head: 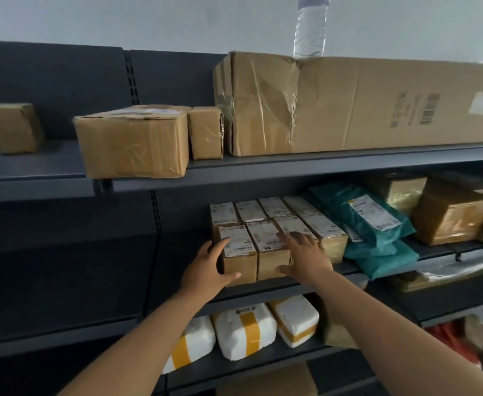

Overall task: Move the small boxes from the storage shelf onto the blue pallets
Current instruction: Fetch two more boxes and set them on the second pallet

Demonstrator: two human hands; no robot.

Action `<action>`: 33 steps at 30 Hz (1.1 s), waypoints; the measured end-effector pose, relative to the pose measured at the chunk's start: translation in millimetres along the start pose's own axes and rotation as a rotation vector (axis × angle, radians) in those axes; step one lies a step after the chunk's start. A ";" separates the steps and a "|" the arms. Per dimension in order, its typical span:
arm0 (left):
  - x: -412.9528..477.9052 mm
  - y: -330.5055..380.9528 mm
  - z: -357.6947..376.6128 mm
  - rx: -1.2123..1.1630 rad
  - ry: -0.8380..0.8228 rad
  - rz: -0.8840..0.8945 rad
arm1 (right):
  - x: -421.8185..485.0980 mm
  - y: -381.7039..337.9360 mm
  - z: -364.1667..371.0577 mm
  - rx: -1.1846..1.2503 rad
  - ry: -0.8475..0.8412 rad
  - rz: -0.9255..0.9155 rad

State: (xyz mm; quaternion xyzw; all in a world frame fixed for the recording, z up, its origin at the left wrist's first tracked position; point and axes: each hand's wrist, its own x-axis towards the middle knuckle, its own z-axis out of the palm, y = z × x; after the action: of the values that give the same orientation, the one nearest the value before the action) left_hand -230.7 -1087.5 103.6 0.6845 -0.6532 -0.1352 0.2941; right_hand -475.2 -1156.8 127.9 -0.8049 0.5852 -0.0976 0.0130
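Observation:
Several small brown boxes with white labels (266, 235) stand packed in two rows on the middle shelf (266, 291) of a dark grey rack. My left hand (207, 268) is spread against the left side and front of the front-left box (238, 252). My right hand (306, 257) lies with fingers apart over the third front box, its thumb at the front of the second one (271, 255). Neither hand has a box lifted. No blue pallet is in view.
Teal mailer bags (374, 230) and taped brown parcels (449, 215) lie right of the small boxes. The top shelf carries a long carton (363, 104), three smaller parcels and a water bottle (310, 27). White foam-wrapped parcels (246, 335) sit on the shelf below.

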 end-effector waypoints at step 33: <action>-80.8 -123.6 -97.2 -0.087 0.307 -0.216 | 6.8 -191.6 47.2 0.386 -0.008 -0.380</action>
State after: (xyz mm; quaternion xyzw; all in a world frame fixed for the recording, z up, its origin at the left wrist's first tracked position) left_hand -83.5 -990.1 92.7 0.7498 -0.5170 -0.0883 0.4034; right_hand -285.1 -1107.4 108.4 -0.8833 0.3941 -0.2048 0.1499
